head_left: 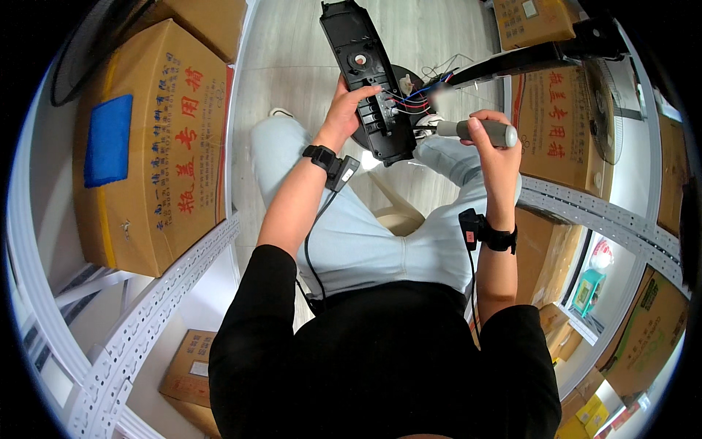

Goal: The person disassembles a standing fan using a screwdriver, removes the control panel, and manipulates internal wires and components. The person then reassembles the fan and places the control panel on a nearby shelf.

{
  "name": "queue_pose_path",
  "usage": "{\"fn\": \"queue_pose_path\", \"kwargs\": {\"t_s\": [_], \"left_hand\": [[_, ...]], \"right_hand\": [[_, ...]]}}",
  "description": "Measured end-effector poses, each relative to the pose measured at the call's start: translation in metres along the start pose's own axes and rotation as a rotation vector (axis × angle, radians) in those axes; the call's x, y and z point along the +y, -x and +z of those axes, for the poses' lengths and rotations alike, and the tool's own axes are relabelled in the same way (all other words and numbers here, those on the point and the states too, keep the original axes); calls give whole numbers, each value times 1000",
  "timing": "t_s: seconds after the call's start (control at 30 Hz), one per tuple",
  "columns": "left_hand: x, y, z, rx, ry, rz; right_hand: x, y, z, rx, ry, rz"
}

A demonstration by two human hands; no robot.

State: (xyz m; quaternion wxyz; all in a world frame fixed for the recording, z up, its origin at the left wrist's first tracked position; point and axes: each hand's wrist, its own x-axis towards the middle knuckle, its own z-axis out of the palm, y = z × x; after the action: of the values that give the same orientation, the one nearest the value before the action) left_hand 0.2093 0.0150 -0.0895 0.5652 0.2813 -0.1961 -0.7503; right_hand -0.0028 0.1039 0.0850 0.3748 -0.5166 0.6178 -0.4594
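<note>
My left hand grips the left edge of a long black plastic housing, its thumb pressed on the face near the row of slots. The housing is tilted, its far end leaning left. In my right hand is a screwdriver with a grey handle. Its shaft points left at the housing's lower right side; I cannot make out exactly where the tip sits. Red, blue and white wires run from the housing to a black pole-like arm on the right. Behind the housing shows a round black base.
A large cardboard box with a blue patch stands on the metal shelf at my left. More boxes fill the shelves on the right, beside a round fan grille. Between my knees is a beige stool.
</note>
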Motion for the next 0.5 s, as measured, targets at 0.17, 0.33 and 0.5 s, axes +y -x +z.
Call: {"fn": "queue_pose_path", "kwargs": {"t_s": [0.17, 0.33, 0.5], "left_hand": [[-3, -4, -3, 18, 19, -1], [-3, -5, -3, 23, 30, 42], [-6, -8, -7, 21, 33, 63]], "right_hand": [[14, 14, -1, -13, 3, 33], [30, 23, 5, 25, 83, 20], [31, 29, 16, 44, 160, -43]]}}
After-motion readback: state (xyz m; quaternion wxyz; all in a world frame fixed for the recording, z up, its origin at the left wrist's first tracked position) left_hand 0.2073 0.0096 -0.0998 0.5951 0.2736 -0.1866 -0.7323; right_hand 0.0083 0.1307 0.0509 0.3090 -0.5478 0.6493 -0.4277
